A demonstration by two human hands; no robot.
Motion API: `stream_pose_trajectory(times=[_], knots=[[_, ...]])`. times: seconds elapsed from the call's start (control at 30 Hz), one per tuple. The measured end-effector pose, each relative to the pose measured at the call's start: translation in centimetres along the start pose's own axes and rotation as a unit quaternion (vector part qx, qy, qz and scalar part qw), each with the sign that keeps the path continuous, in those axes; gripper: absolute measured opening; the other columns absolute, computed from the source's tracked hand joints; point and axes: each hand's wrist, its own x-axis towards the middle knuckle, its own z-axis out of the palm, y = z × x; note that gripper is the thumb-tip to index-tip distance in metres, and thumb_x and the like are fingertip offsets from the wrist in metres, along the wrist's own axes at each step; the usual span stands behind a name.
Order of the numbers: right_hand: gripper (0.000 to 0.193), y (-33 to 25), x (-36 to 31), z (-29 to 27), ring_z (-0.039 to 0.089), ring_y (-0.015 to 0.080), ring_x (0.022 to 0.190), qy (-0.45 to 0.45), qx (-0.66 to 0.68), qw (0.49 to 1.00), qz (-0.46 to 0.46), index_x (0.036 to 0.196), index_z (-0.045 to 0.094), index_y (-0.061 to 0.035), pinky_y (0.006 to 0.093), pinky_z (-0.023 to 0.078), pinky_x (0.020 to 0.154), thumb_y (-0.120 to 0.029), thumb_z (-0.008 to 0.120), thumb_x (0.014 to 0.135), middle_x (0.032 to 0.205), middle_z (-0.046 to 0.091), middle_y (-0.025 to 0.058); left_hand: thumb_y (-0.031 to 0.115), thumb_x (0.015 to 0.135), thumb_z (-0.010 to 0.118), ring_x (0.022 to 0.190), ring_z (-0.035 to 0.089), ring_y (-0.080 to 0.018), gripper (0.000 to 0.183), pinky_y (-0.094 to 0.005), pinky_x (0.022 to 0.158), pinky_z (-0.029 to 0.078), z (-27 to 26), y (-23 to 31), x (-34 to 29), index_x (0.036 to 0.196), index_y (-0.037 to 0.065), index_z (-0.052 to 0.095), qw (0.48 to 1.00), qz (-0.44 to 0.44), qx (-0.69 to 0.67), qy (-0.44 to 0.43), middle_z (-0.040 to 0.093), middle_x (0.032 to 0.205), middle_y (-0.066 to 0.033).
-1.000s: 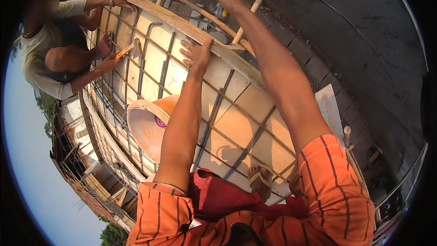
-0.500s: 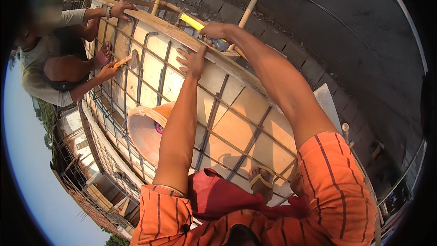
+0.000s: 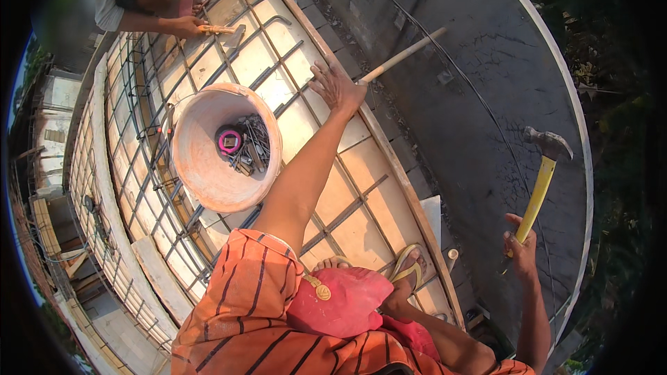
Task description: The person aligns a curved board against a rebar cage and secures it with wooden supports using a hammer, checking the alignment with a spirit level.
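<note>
My left hand (image 3: 338,86) lies flat with fingers spread on the wooden edge board (image 3: 379,135) of a formwork panel, holding nothing. My right hand (image 3: 521,250) is out to the right, gripping the yellow handle of a claw hammer (image 3: 542,173); its steel head points up, over the grey concrete below. A pale plastic bucket (image 3: 201,173) sits on the rebar grid (image 3: 153,118) left of my left arm. Inside it are dark nails and a pink-rimmed roll.
At the top left a co-worker crouches on the grid, one hand (image 3: 186,26) holding a wooden-handled tool. Two wooden poles (image 3: 403,55) lean against the panel's right edge. My sandalled foot (image 3: 410,264) rests near that edge. Further formwork (image 3: 104,208) lies lower left.
My right hand has swung the hammer from the top board down and out to the right. My left hand stays on the edge board. The view has tipped down, showing the bucket's inside.
</note>
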Motion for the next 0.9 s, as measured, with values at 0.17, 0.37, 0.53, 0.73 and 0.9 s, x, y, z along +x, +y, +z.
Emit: stream_pose_trajectory(times=[0.17, 0.37, 0.53, 0.73, 0.9], knots=[[0.020, 9.5, -8.5, 4.1, 0.043, 0.0050, 0.058, 0.151, -0.031, 0.986, 0.068, 0.083, 0.055, -0.0066, 0.0247, 0.037, 0.053, -0.023, 0.067, 0.087, 0.065, 0.047, -0.0043, 0.044, 0.080, 0.060, 0.143, 0.030, -0.0320, 0.078, -0.0574, 0.116, 0.015, 4.7, 4.0, -12.8, 0.147, 0.012, 0.037, 0.841, 0.486, 0.107, -0.212, 0.038, 0.148, -0.0230], [0.032, 5.9, -15.3, 10.1, 0.066, 0.0329, 0.088, 0.067, -0.011, 0.989, 0.129, 0.108, 0.067, -0.0114, 0.0420, 0.048, 0.077, -0.027, 0.070, 0.081, 0.094, 0.068, 0.0187, 0.048, 0.095, 0.043, 0.082, 0.067, -0.0376, 0.055, -0.0499, 0.094, 0.042, 4.0, 3.4, -14.9, 0.083, 0.005, 0.075, 0.825, 0.470, 0.225, -0.219, 0.069, 0.080, -0.0220], [0.030, 5.1, -27.3, 7.6, 0.066, 0.0342, 0.090, 0.078, -0.005, 0.973, 0.215, 0.108, 0.068, -0.0181, 0.0420, 0.049, 0.077, -0.025, 0.072, 0.079, 0.093, 0.069, 0.0158, 0.051, 0.098, 0.037, 0.086, 0.066, -0.0407, 0.060, -0.0508, 0.095, 0.043, 4.4, 2.9, -14.8, 0.088, 0.004, 0.074, 0.792, 0.513, 0.252, -0.215, 0.069, 0.084, -0.0234], [0.025, 16.8, -42.1, 14.5, 0.059, 0.0129, 0.081, 0.345, 0.240, 0.855, 0.304, 0.098, 0.065, -0.0046, 0.0320, 0.047, 0.072, -0.022, 0.074, 0.084, 0.085, 0.065, 0.0013, 0.052, 0.098, 0.039, 0.085, 0.066, -0.0416, 0.062, -0.0492, 0.089, 0.045, 6.5, 1.6, -13.4, 0.086, 0.002, 0.073, 0.787, 0.510, 0.258, -0.230, 0.069, 0.084, -0.0241], [0.026, 26.2, -45.5, 19.5, 0.064, 0.0204, 0.083, 0.330, 0.087, 0.805, 0.486, 0.098, 0.063, -0.0082, 0.0363, 0.047, 0.075, -0.026, 0.073, 0.083, 0.086, 0.066, 0.0038, 0.051, 0.099, 0.040, 0.088, 0.066, -0.0420, 0.060, -0.0487, 0.086, 0.047, 6.5, 2.1, -12.3, 0.093, 0.002, 0.074, 0.784, 0.499, 0.225, -0.294, 0.070, 0.088, -0.0211]])
